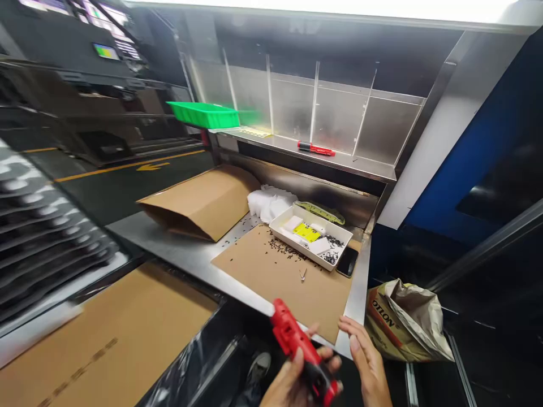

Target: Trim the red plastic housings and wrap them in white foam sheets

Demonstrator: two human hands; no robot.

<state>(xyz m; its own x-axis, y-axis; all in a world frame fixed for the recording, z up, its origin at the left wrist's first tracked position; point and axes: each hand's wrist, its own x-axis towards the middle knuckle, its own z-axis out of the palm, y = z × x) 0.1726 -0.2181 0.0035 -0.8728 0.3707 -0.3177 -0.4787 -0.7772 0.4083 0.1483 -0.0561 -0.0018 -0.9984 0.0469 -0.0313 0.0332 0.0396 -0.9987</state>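
Observation:
My left hand [292, 379] is wrapped around a red and black plastic housing [297, 338], long and tool-shaped, with its red end pointing up and away from me. Just right of it, my right hand [367, 362] has its fingers stretched out by the cardboard's front corner and holds nothing. Below the white tray, a small pair of nippers [302, 275] lies on the cardboard sheet [271, 282]. Small black bits [283, 247] are strewn over the sheet. The white tray [297, 247] contains white blocks, a yellow card and more black bits.
A cardboard box [203, 203] and white wrapping [271, 202] stand left of the tray, a phone [348, 262] right of it. The shelf carries a green bin [207, 116] and a red-black piece [316, 148]. A paper sack [403, 322] stands at right; cardboard [127, 328] lies lower left.

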